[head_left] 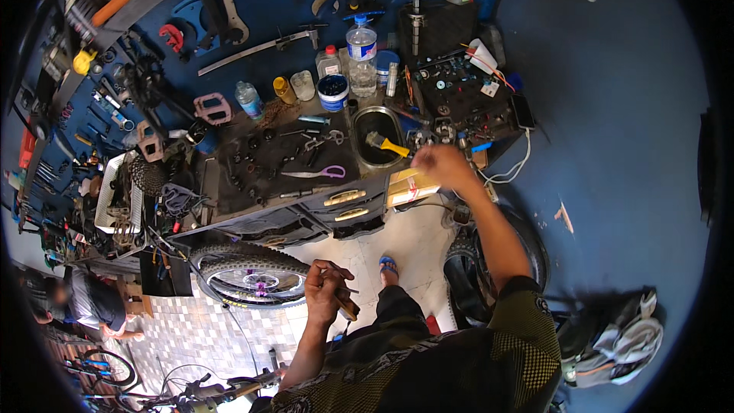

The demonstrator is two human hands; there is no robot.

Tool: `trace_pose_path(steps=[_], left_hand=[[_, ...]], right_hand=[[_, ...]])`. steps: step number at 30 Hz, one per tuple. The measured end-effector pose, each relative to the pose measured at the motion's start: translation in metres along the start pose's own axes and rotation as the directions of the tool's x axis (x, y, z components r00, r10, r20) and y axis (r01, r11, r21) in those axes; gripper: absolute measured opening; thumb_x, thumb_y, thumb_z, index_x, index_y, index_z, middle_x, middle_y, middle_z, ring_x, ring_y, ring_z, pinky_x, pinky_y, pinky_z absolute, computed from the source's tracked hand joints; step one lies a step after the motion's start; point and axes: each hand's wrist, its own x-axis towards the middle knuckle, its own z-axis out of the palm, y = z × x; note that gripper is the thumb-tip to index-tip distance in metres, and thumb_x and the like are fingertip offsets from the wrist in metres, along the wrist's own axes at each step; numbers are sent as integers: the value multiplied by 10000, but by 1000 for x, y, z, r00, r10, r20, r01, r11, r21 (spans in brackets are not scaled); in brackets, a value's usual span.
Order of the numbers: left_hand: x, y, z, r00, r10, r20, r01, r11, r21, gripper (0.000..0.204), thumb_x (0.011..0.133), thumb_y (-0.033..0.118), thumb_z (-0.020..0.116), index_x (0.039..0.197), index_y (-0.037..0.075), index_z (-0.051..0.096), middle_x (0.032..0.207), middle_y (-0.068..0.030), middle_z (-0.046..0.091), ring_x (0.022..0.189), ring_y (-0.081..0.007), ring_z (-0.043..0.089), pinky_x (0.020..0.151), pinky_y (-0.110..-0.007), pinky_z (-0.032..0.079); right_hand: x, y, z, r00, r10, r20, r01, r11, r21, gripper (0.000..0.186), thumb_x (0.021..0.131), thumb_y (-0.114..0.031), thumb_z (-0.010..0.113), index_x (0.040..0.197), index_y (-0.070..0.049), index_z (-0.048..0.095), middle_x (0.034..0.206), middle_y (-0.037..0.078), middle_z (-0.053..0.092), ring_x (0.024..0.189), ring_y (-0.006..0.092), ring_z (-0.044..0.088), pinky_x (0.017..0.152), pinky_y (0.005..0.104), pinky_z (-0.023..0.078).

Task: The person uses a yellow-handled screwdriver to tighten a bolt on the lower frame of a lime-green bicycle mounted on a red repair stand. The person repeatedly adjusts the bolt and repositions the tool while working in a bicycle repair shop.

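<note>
1 small tool [349,310], its kind unclear, is gripped in the left hand [327,291], while the right hand [442,166] is curled near the yellow-handled brush [392,145]; whether anything is held there cannot be told. The brush is seen lying in the metal basin [376,109] on the worktop [284,157]. No finished step can be made out, and what is left cannot be judged.

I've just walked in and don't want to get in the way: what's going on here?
A person stands at a cluttered workbench. Their left hand grips a small object, too unclear to name. The right hand is at the bench's front edge, beside a yellow-handled brush lying in a metal basin; whether it touches the brush is unclear.
</note>
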Motion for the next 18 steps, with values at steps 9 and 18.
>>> trace_pose_path(steps=[9, 18], left_hand=[[64, -3, 35, 986, -1, -165, 13, 998, 66, 37, 1028, 47, 515, 1032, 79, 497, 853, -133, 646, 511, -88, 499, 499, -241, 463], [64, 3, 36, 970, -1, -244, 28, 994, 105, 56, 992, 9, 515, 1036, 42, 512, 886, -149, 653, 508, -96, 501, 500, -249, 462]], right_hand=[[198, 130, -77, 878, 396, -267, -470, 618, -630, 331, 927, -224, 702, 1206, -45, 690, 1298, 204, 673, 1172, 377, 672, 952, 456, 580], [242, 170, -57, 841, 473, -263, -535, 653, -536, 330, 906, -217, 730, 1199, -70, 690, 1248, 193, 702, 1179, 361, 672, 956, 460, 574]])
